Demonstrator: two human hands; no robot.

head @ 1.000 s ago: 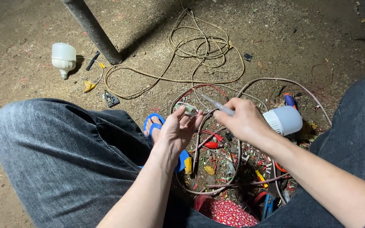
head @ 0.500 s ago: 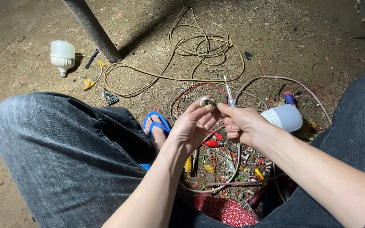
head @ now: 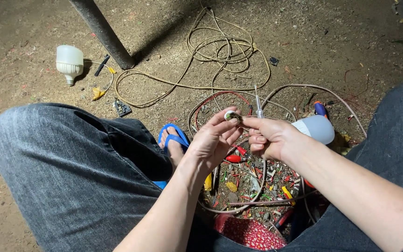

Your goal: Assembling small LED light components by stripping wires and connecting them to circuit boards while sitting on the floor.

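Note:
My left hand (head: 213,140) pinches a small round metal part (head: 232,115) between thumb and fingers, held above the ground between my knees. My right hand (head: 269,135) meets it from the right, fingertips touching the same part, and grips a thin clear-handled screwdriver (head: 258,105) that points up. Both hands hover over a litter of red and yellow wire scraps (head: 257,179).
A white bulb housing (head: 316,128) lies just right of my right hand, another white bulb (head: 69,62) far left. Coiled tan cable (head: 220,51) spreads ahead, a dark pole (head: 103,32) leans upper left. My foot in a blue sandal (head: 173,140) rests below the left hand. Red-handled tools lie among the scraps.
The screwdriver swung from lying level to pointing up. Both hands drew together and now pinch the small round part between them.

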